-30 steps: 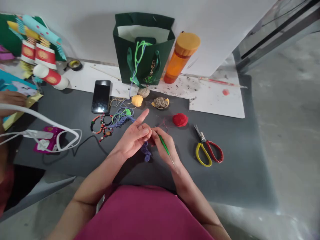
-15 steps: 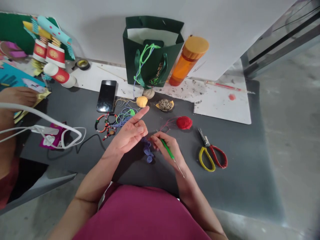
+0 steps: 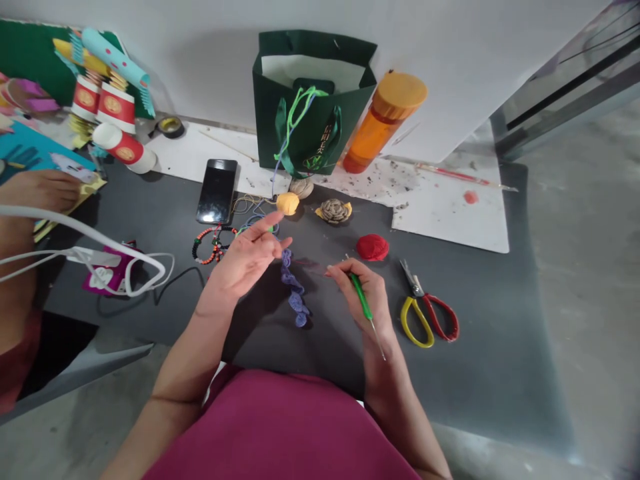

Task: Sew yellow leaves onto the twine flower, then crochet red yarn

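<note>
Plain magenta top, bare forearms

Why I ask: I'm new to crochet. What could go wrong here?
The purple crochet lies loose on the mat, not held by the left hand, so it could snag or unravel. The hook in the right hand has its metal end pointing back along the forearm, so it might jab.

curly purple crocheted strip, green crochet hook

white wall behind, dark grey work table, concrete floor below, dark metal frame at right
</note>
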Motion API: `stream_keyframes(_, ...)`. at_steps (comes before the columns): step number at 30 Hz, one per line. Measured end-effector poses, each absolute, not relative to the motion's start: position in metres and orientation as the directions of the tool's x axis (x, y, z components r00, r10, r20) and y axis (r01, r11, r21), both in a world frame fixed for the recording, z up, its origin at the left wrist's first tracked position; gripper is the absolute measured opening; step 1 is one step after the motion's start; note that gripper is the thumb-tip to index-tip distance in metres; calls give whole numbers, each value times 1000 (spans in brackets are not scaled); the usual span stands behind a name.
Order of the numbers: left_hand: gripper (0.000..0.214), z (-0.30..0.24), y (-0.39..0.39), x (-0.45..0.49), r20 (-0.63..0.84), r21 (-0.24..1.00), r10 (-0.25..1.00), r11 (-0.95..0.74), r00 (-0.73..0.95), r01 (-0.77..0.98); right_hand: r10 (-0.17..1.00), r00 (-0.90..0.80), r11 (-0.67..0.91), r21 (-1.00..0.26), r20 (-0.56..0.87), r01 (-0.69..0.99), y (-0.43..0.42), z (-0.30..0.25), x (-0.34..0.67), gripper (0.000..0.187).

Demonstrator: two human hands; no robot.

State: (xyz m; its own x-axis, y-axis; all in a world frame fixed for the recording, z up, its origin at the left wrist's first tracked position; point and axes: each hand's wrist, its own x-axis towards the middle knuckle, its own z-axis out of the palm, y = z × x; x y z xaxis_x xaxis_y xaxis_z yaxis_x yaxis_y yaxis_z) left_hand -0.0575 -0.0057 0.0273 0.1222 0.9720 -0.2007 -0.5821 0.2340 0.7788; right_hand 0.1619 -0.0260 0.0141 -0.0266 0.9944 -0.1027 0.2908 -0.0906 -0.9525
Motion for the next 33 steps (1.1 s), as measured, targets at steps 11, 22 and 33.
stream_keyframes(11, 36, 26, -2, -58, -233, 659, 971, 202, 59, -725, 983, -129, -95, -963, -130, 251, -26, 16, 169, 35)
stream_keyframes(22, 40, 32, -12, -41, -256, 580, 952, 291, 169, -761, 994, 101, -47, -988, -33, 148, -29, 10, 158, 19)
stream_keyframes(33, 50, 28, -18, -35, -192, 552, 902, 425, 387, -717, 996, -85, -5, -988, -18, 156, -36, 6, 146, 46)
